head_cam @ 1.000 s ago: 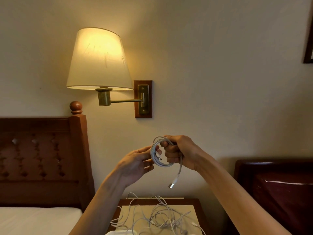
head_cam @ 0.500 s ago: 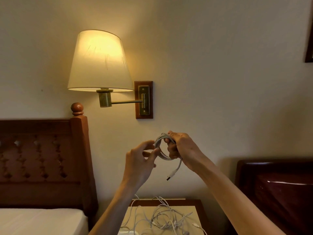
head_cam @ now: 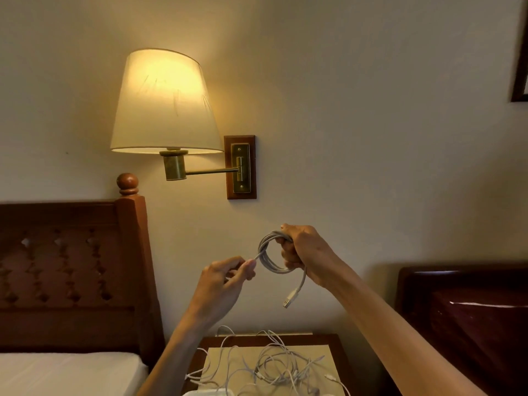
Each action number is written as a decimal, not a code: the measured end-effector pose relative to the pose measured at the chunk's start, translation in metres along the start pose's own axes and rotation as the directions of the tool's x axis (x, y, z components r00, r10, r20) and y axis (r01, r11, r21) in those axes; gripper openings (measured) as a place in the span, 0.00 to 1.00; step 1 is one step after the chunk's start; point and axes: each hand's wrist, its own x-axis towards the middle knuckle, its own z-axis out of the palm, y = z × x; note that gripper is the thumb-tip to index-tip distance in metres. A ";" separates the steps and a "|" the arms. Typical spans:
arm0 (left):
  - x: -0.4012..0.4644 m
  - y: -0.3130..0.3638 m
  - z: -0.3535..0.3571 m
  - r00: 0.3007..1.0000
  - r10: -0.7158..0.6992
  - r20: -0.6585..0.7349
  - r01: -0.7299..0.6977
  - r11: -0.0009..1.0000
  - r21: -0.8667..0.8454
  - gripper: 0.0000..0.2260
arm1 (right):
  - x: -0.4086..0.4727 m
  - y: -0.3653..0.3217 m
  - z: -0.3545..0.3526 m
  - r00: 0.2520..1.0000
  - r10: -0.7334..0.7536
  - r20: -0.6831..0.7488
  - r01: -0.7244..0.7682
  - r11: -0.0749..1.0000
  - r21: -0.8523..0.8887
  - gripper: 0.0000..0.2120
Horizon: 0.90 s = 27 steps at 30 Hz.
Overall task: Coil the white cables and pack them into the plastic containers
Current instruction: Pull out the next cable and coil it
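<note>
I hold a coiled white cable (head_cam: 271, 257) up in front of the wall. My right hand (head_cam: 307, 254) grips the right side of the coil, fingers curled round the loops. A USB plug end (head_cam: 290, 299) dangles below that hand. My left hand (head_cam: 225, 284) pinches the cable's other end just left of the coil, pulled through the loop. Below, a tangle of loose white cables (head_cam: 271, 367) lies on the wooden nightstand (head_cam: 337, 342). A white rim of a container (head_cam: 205, 392) shows at the bottom edge, mostly cut off.
A lit wall lamp (head_cam: 163, 104) hangs above the hands. A carved wooden headboard (head_cam: 71, 270) and white bed (head_cam: 65, 372) are at the left. A dark glossy headboard (head_cam: 468, 318) stands at the right. A tan mat (head_cam: 223, 357) covers the nightstand top.
My left hand let go of the coil's left side, dropped a little and now pinches the cable end, drawing it leftward out of the loop. The right hand kept its grip.
</note>
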 end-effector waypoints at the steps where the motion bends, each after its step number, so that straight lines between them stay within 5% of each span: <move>1: 0.002 -0.005 -0.002 1.000 -0.018 0.014 0.017 0.999 0.036 0.11 | -0.001 0.001 0.003 1.000 -0.008 0.025 0.008 1.000 -0.014 0.20; 7: 0.006 0.003 -0.002 0.993 0.102 0.066 -0.106 0.993 0.060 0.20 | 0.002 0.004 0.015 0.995 -0.042 0.088 0.048 0.997 -0.062 0.20; 13: 0.009 0.037 -0.004 0.972 -0.185 0.143 0.223 0.918 -0.329 0.05 | 0.009 0.003 0.020 0.992 -0.124 -0.036 0.117 0.982 -0.147 0.20; 17: 0.011 0.049 0.004 0.966 -0.246 0.079 0.258 0.910 -0.325 0.20 | 0.011 0.007 0.028 0.984 -0.175 -0.040 0.165 0.970 -0.176 0.17; 23: 0.020 0.043 0.016 0.946 -0.263 -0.191 0.182 0.916 -0.357 0.19 | 0.002 0.019 0.019 0.958 -0.270 -0.093 0.225 0.915 -0.334 0.12; 27: 0.024 0.035 0.017 0.925 -0.293 -0.244 0.183 0.902 -0.390 0.20 | -0.017 0.031 0.008 0.945 -0.299 -0.133 0.201 0.852 -0.483 0.05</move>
